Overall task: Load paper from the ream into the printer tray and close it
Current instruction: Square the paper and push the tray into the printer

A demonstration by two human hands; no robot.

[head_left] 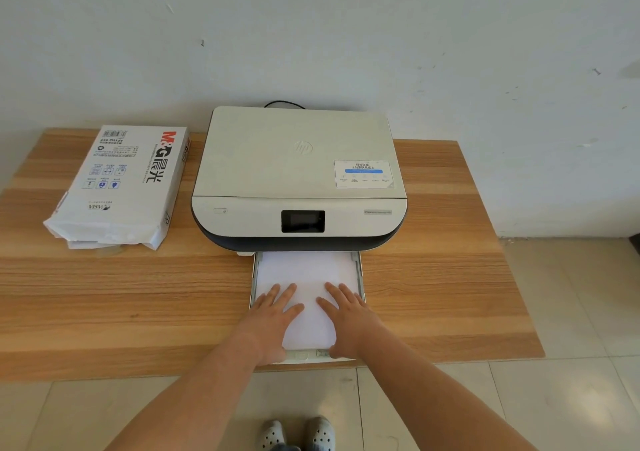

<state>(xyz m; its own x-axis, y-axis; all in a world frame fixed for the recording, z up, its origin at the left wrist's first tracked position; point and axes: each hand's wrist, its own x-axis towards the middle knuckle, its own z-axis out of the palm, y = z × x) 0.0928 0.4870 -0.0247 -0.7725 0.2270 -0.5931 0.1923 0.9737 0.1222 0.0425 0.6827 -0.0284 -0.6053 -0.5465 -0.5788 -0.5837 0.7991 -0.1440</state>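
A white printer (298, 170) with a dark base stands at the back middle of the wooden table. Its paper tray (360, 270) is pulled out toward me, past the table's front edge. A stack of white paper (308, 270) lies flat inside the tray. My left hand (273, 315) and my right hand (349, 312) rest palm down on the paper, fingers spread, side by side. An opened white ream of paper (121, 183) lies to the left of the printer, its torn end facing me.
The wooden table (450, 277) stands against a white wall. A black cable (284, 103) runs out behind the printer. Tiled floor and my feet in white perforated shoes (298, 433) show below the table's front edge.
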